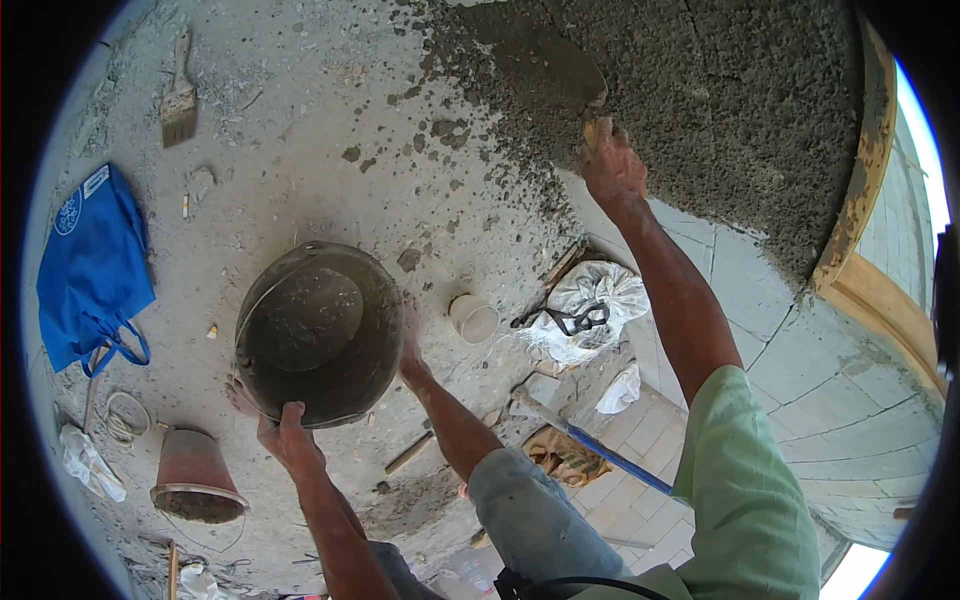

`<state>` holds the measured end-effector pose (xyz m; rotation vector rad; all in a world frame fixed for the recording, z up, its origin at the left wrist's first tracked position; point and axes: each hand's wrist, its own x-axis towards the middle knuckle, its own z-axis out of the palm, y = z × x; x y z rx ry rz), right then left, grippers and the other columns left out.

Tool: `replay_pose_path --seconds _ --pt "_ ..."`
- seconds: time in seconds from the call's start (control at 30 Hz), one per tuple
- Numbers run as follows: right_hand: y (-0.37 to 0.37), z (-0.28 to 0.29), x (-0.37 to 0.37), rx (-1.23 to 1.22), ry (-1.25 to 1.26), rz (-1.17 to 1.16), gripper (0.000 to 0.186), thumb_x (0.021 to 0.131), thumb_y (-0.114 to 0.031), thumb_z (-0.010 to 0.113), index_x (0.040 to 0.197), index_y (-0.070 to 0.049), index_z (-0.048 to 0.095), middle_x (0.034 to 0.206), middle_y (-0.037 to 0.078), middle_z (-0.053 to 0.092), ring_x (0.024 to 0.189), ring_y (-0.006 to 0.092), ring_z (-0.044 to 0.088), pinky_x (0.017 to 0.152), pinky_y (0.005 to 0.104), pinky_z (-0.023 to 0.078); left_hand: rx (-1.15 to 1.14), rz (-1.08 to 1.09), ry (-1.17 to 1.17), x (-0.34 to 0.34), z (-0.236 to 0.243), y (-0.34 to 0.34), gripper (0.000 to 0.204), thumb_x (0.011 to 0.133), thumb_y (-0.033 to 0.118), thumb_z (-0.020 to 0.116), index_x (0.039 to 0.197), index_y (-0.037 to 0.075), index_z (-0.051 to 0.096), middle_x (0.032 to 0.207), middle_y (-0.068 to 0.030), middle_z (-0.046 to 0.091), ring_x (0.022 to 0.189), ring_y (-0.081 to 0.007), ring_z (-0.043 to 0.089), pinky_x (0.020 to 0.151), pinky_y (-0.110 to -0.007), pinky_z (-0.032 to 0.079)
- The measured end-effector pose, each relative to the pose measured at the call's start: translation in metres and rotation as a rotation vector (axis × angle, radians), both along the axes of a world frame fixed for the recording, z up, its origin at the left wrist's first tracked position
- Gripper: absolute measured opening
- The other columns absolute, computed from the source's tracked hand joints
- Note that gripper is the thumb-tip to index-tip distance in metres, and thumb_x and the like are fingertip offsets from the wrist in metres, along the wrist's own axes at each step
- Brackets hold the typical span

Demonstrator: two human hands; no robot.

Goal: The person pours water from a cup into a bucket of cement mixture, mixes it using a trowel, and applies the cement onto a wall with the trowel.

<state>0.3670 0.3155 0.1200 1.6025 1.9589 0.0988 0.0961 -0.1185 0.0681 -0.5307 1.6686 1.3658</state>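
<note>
My left hand (290,437) grips the lower rim of a dark bucket (305,330) with thumb over the edge; a little wet grey material coats its inside. My right hand (615,165) is closed on the handle of a trowel (565,70), whose blade lies on rough wet mortar (750,110) covering the upper right surface. My bare leg (450,420) reaches toward the bucket's right side, where the foot is partly hidden.
Around the floor lie a paintbrush (178,110), blue bag (90,260), second bucket (195,465), coiled hose (125,420), small round container (475,318), white sacks (585,300) and a blue-handled pole (615,460). A wooden edging (880,330) curves along the right.
</note>
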Motion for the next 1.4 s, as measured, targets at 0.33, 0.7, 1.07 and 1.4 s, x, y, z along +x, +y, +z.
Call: replay_pose_path --seconds 0.33,0.7,1.07,1.4 --pt "0.013 -0.014 0.009 -0.022 -0.023 0.011 0.06 0.091 -0.028 0.056 0.143 -0.007 0.033 0.121 0.025 0.052 0.099 0.0436 0.062 0.082 0.0534 0.051 -0.053 -0.001 0.011 0.007 -0.008 -0.012 0.034 0.07 -0.005 0.054 0.103 -0.009 0.064 0.097 -0.0066 0.065 0.081 -0.0147 0.058 0.082 -0.027 0.047" --pt "-0.051 -0.018 0.048 -0.186 0.015 -0.064 0.045 0.088 -0.025 0.061 0.127 -0.009 0.044 0.114 0.022 0.059 0.101 0.0416 0.062 0.085 0.0534 0.049 -0.057 0.01 0.05 0.006 0.004 0.004 0.035 0.07 -0.005 0.054 0.103 -0.009 0.065 0.097 -0.007 0.065 0.083 -0.0149 0.058 0.083 -0.027 0.046" --pt "-0.118 -0.102 0.026 -0.643 0.71 -0.775 0.047 0.08 -0.032 0.075 0.107 0.001 0.054 0.085 0.015 0.06 0.061 0.0206 0.061 0.055 0.0334 0.051 -0.063 -0.041 0.035 0.007 -0.003 0.0 0.029 0.073 -0.007 0.057 0.1 -0.007 0.066 0.097 -0.0076 0.066 0.081 -0.0154 0.06 0.084 -0.028 0.047" --pt "-0.219 -0.105 0.098 -0.23 0.552 -0.032 0.033 0.086 -0.011 0.062 0.119 -0.013 0.057 0.106 0.017 0.058 0.097 0.0369 0.06 0.078 0.0451 0.053 -0.203 -0.088 0.159 0.006 -0.005 -0.01 0.022 0.072 -0.006 0.06 0.093 -0.003 0.067 0.087 -0.0051 0.066 0.076 -0.0142 0.062 0.074 -0.028 0.052"
